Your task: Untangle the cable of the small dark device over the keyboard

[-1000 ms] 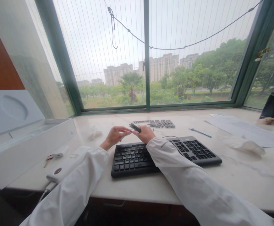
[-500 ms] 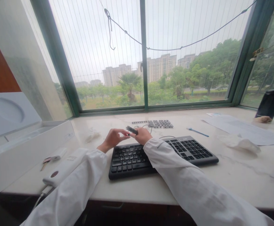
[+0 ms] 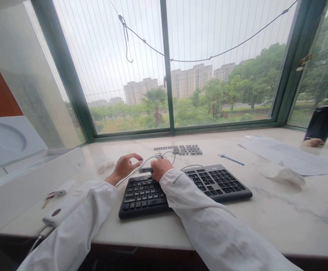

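A black keyboard (image 3: 149, 202) lies in front of me, many of its keycaps off on the right-hand part. Above its upper left edge, my left hand (image 3: 123, 166) pinches a small black keycap (image 3: 141, 160) between thumb and fingertip. Just right of it, my right hand (image 3: 161, 168) is closed around a black brush (image 3: 145, 170), low over the keyboard's top rows. The fingers of this hand hide part of the brush. Behind my hands, loose keycaps (image 3: 189, 149) are laid out in rows beside a bundled cable (image 3: 160, 155).
To the left stand an open white box (image 3: 40, 177), a key (image 3: 49, 199) and a white power bank (image 3: 65, 210) with a cable plugged in. On the right lie a blue stick (image 3: 231, 159), paper sheets (image 3: 279, 156), a crumpled tissue (image 3: 282, 173) and a dark cylinder (image 3: 322, 122).
My hands have moved apart. The right hand has turned the brush downward over the keyboard, while the left has drawn back leftward with the keycap. The view has shifted slightly.
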`<state>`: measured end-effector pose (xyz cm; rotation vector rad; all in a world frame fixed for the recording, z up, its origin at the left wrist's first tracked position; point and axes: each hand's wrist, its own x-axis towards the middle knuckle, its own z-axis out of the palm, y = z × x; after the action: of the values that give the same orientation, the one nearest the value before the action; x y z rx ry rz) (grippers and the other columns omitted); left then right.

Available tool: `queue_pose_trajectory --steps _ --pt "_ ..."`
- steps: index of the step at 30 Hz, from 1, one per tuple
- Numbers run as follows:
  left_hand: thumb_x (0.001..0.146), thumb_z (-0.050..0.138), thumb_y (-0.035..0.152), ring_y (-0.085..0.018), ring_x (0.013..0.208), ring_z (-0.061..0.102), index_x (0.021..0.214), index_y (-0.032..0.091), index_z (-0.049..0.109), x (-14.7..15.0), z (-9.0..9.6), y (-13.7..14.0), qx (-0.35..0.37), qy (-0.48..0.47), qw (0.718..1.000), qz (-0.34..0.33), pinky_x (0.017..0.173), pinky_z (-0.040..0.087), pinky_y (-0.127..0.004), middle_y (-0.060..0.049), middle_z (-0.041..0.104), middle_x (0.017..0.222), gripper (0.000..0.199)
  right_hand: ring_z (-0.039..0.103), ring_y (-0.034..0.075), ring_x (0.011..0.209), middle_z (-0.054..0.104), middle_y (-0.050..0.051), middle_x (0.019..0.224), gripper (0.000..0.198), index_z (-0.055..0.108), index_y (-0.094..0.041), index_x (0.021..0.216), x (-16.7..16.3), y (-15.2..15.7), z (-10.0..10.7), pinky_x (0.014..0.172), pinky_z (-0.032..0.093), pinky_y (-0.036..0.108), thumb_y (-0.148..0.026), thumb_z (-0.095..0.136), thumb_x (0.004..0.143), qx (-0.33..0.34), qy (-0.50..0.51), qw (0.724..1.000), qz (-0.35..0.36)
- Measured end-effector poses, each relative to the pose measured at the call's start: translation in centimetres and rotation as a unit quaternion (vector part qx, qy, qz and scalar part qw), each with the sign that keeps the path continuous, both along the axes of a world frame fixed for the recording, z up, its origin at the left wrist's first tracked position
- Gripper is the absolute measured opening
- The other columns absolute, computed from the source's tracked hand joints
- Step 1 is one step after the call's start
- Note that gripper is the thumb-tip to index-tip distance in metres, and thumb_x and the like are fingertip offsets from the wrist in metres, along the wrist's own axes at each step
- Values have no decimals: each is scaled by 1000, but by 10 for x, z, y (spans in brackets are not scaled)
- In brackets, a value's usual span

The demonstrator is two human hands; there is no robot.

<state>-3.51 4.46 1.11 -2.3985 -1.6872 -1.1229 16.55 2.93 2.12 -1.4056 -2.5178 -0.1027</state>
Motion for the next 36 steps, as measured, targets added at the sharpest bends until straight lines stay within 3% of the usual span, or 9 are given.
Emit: queue_pose_trajectory --steps 4,7,14,21,26,30,36 --pt "78 59 46 -16 77 64 92 21 71 -4 4 5 -20 8 1000 16 65 48 -23 -3 72 95 31 66 27 91 69 17 96 29 69 -15 100 -1 -2 4 74 50 37 -21 54 76 -4 -6 1000 14" --pt "76 61 46 -16 76 66 89 20 71 -6 8 20 -45 39 998 22 67 50 -24 -2 72 93 30 66 28 92 69 18 97 31 69 -14 102 -1 -3 6 75 51 38 -22 57 75 -13 2 1000 18" --pt "77 60 42 -7 43 57 93 22 69 4 13 92 -147 119 981 53 55 48 -22 1 72 97 27 65 28 94 68 17 98 33 69 -14 104 -3 -3 1 74 52 38 -22 61 73 -28 25 999 27" --pt "76 62 37 -9 61 63 92 26 70 23 11 159 -164 225 955 106 61 45 -19 2 71 103 21 66 27 92 68 16 95 30 70 -12 100 -7 -4 -1 74 52 36 -21 63 72 -47 28 998 31" --pt "74 63 35 -9 57 62 92 25 71 30 12 196 -183 234 949 109 57 43 -19 1 72 99 22 65 26 97 68 15 99 28 69 -13 102 -9 -6 2 77 51 36 -16 60 75 -70 34 996 34" --pt "70 64 36 -9 55 62 91 25 71 31 9 213 -209 248 941 100 55 41 -18 0 73 86 24 65 25 97 69 14 97 25 70 -12 100 -8 -8 4 77 51 36 -14 56 79 -75 49 995 36" --pt "69 65 36 -10 56 62 89 25 71 33 3 216 -208 262 938 92 57 42 -18 0 73 84 23 65 24 97 69 13 98 25 69 -12 101 -8 -9 6 77 51 36 -14 56 80 -89 51 994 33"
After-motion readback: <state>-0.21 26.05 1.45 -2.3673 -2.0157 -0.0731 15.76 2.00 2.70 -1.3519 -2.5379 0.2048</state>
